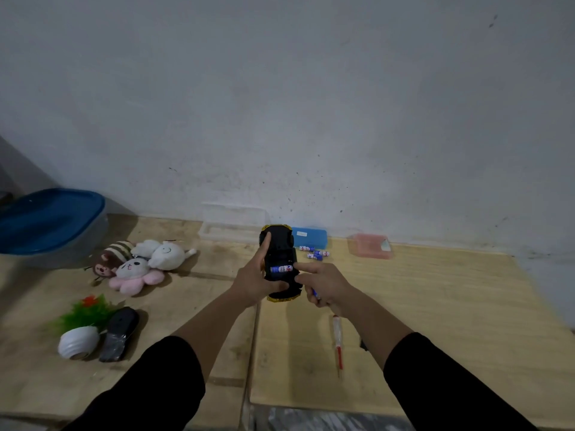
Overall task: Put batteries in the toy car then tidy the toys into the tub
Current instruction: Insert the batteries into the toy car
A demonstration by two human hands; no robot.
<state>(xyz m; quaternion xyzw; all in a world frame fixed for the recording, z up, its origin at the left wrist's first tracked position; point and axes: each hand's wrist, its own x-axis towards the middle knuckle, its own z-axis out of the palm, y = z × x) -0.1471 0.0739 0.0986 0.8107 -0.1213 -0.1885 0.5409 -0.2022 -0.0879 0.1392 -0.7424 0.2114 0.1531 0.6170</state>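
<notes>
Head view, item by item.

Toy car: black with yellow trim, upturned, held above the wooden floor. My left hand grips its side, forefinger laid along the underside.

Battery: blue and white, lying across the open compartment. I judge it part-seated, not pressed home.

Right hand: forefinger extended, touching the battery's end; the remaining fingers curl round a second battery, only its tip showing.

Spare batteries: a small cluster on the floor just beyond the car, near a blue case.

Screwdriver: red-handled, lying on the floor under my right forearm.

Tub: far left, blue lid on it.

Soft toys: heaped beside the tub, not yet tidied.

Risks, as I judge them: the battery may spring out if pushed at one end only; polarity cannot be read from here, so it may go in reversed; the palmed battery may slip while the forefinger works.
</notes>
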